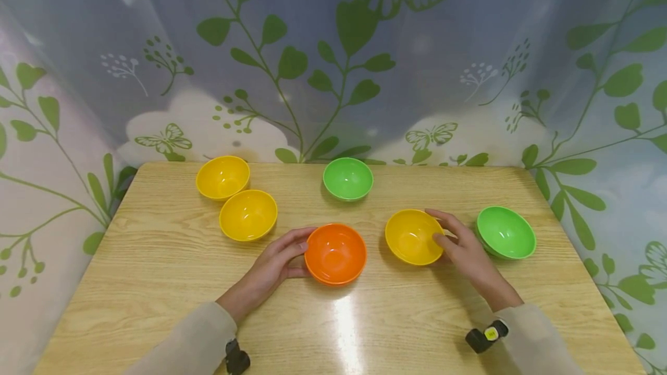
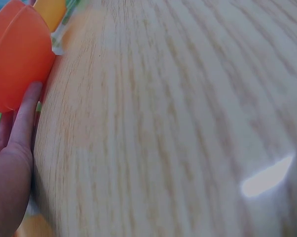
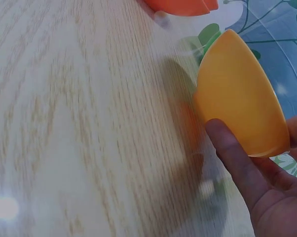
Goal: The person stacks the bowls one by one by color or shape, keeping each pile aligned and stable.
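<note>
My left hand (image 1: 276, 262) grips an orange bowl (image 1: 336, 254) by its left side, thumb at the rim and fingers against the outside. In the left wrist view, a second edge line runs along the orange bowl (image 2: 20, 59); I cannot tell whether two are nested. A yellow bowl (image 1: 413, 239) is pinched at its right rim by my right hand (image 1: 466, 253), thumb on the inside, fingers outside. From the right wrist, that yellow bowl (image 3: 240, 98) shows its side, with one finger beneath; whether it touches the table is unclear.
Two yellow bowls (image 1: 223, 177) (image 1: 248, 216) sit close together at the back left of the wooden table (image 1: 156, 282). One green bowl (image 1: 348, 179) stands at the back middle, another green bowl (image 1: 505, 232) right of my right hand. A leaf-patterned curtain (image 1: 323, 109) hangs behind.
</note>
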### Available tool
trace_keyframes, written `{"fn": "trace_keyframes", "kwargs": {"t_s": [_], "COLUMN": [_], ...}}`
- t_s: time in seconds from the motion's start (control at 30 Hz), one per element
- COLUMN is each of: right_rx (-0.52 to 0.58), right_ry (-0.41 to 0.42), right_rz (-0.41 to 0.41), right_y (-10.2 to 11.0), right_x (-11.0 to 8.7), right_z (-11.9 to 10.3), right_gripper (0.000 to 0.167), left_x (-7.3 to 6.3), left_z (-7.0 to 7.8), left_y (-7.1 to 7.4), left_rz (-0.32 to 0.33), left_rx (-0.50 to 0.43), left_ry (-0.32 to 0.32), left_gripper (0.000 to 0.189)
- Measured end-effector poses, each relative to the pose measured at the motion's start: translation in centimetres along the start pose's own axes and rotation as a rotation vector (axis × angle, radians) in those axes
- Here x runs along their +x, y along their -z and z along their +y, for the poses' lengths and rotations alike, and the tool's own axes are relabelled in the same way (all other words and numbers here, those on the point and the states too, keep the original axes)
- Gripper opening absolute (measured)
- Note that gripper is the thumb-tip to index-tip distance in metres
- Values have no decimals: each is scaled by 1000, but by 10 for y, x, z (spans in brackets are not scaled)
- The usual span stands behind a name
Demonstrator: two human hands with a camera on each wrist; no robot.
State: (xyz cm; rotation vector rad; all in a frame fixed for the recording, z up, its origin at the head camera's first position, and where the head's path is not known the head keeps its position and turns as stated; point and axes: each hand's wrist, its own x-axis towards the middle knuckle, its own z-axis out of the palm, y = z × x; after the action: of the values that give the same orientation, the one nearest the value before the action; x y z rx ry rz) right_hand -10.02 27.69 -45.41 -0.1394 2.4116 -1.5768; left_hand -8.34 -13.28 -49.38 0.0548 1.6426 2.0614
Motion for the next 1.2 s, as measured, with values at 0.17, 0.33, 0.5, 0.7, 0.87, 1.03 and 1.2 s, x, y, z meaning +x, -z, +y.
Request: {"fn": "trace_keyframes", "kwargs": {"t_s": [0.17, 0.33, 0.5, 0.7, 0.87, 1.03, 1.2], "right_rx": [31, 44, 54, 70, 84, 85, 77], "right_ry": [-3, -2, -2, 6, 14, 2, -1], "right_rz": [-8, -9, -12, -14, -14, -9, -5], "right_y": [-3, -5, -8, -11, -12, -13, -15], "right_x": [1, 1, 2, 2, 1, 1, 1], "right_z": [-5, -8, -11, -16, -20, -25, -30], "right_gripper": [55, 54, 54, 54, 53, 54, 54], "left_x": [0, 0, 0, 0, 0, 0, 0], "left_z": [0, 1, 0, 0, 0, 0, 0], "left_y": [0, -1, -1, 0, -1, -1, 0], "left_rz": [-2, -1, 4, 2, 4, 5, 6], "left_rx": [-4, -6, -13, -19, -17, -21, -24], "left_ry": [1, 5, 9, 8, 5, 5, 5], "left_gripper": [55, 55, 55, 55, 55, 55, 55]}}
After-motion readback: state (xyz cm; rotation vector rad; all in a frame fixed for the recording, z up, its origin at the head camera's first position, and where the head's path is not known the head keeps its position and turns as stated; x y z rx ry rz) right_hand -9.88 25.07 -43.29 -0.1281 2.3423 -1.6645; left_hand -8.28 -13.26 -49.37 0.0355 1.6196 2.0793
